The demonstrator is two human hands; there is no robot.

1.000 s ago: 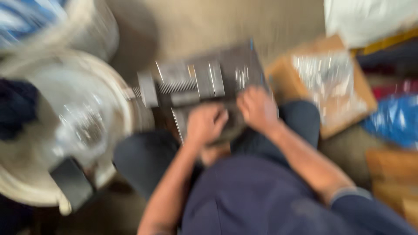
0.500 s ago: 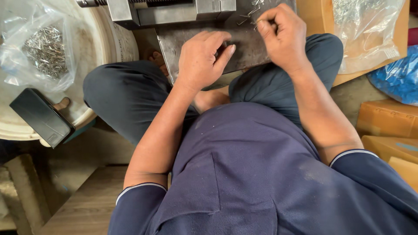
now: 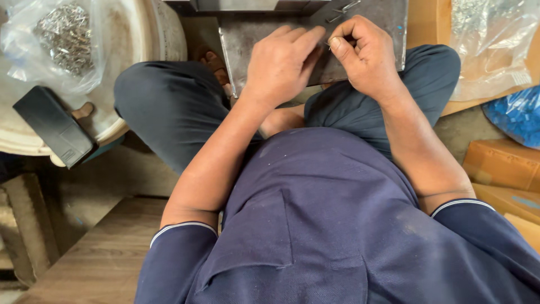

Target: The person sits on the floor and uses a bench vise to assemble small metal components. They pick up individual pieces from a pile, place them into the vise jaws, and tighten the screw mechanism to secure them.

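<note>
Left hand [image 3: 281, 65]: we rest it flat, fingers loosely open, on the plate [image 3: 247, 39].
Right hand [image 3: 365, 53]: we pinch a small clip [image 3: 328, 43], touching the left fingertips.
Loose clips [image 3: 343, 10]: just beyond our right hand.

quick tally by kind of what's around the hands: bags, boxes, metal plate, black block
clear plastic bags of small metal parts: 2
blue plastic bag: 1
cardboard boxes: 2
grey metal plate under the left hand and right hand: 1
black block: 1
total: 7
</note>
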